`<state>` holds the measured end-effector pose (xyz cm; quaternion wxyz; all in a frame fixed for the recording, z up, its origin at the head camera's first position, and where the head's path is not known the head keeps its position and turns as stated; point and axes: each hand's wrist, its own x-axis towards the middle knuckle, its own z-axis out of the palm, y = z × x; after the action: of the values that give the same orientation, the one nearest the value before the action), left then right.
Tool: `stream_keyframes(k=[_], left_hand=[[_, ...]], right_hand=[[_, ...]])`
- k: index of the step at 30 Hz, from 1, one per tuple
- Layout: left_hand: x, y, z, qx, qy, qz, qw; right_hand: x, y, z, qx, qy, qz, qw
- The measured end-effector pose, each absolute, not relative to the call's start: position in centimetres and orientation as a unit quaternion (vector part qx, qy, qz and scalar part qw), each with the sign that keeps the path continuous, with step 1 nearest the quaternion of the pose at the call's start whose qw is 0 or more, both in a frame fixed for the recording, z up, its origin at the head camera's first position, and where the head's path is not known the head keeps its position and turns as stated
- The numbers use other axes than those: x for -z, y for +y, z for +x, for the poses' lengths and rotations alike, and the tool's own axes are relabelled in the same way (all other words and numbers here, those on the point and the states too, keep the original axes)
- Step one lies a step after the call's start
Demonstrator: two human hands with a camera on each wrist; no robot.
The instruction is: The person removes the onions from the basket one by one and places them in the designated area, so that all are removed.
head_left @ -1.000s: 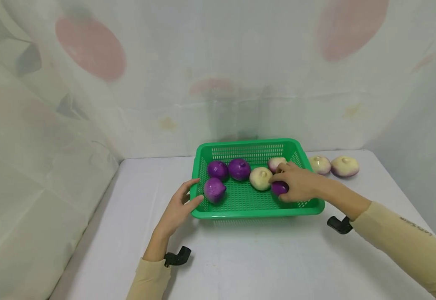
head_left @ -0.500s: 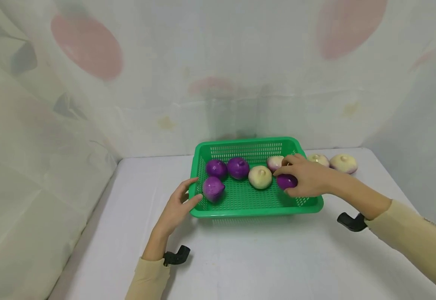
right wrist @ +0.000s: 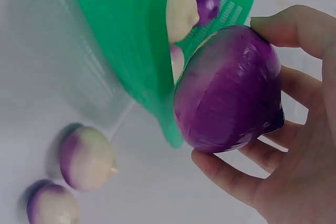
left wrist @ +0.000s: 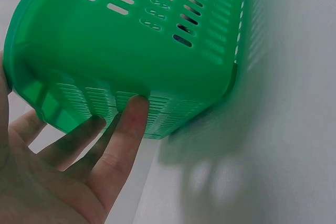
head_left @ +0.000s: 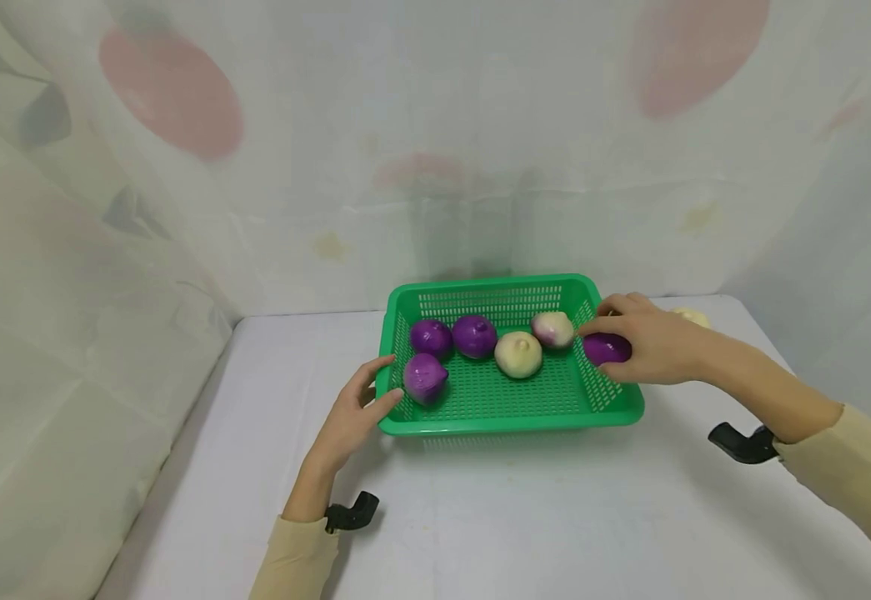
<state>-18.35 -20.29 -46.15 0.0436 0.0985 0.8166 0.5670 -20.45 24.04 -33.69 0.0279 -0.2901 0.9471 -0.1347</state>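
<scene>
My right hand [head_left: 656, 342] holds a purple turnip [right wrist: 226, 90] between thumb and fingers, above the right rim of a green plastic basket [head_left: 510, 426]. The turnip shows a cream patch and a dark pointed tip in the right wrist view. At the basket's left side, my left hand [head_left: 345, 421] grips the rim, with several fingertips [left wrist: 135, 109] against the slotted outer wall. Inside the basket sit three purple turnips on the left, one of them a lighter purple turnip [head_left: 425, 378], plus a pale turnip [head_left: 518, 354] and a cream-and-purple turnip [head_left: 553, 329].
Two cream-and-purple turnips lie on the white table [head_left: 525, 517] right of the basket; the right wrist view shows the nearer turnip [right wrist: 86, 158] and the farther turnip [right wrist: 52, 205]. A patterned cloth [head_left: 435, 225] hangs behind the table. Both wrists wear black camera mounts.
The right hand has lifted the purple turnip from the basket's right part and carried it rightward to over the rim. The left hand stays on the basket's left rim.
</scene>
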Motion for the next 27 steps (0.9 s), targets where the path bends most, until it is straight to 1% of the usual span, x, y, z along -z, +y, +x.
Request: stream_keyframes(k=[10, 27], left_hand=[[46.3, -20.5, -18.4, -0.562, 0.820, 0.099, 0.040], [46.1, -20.4, -18.3, -0.568, 0.815, 0.101, 0.048]], right_hand=[[34.0, 26.8, -20.8, 0.130, 0.957, -0.260, 0.014], [36.4, 30.8, -21.2, 0.112, 0.971, -0.212, 0.011]])
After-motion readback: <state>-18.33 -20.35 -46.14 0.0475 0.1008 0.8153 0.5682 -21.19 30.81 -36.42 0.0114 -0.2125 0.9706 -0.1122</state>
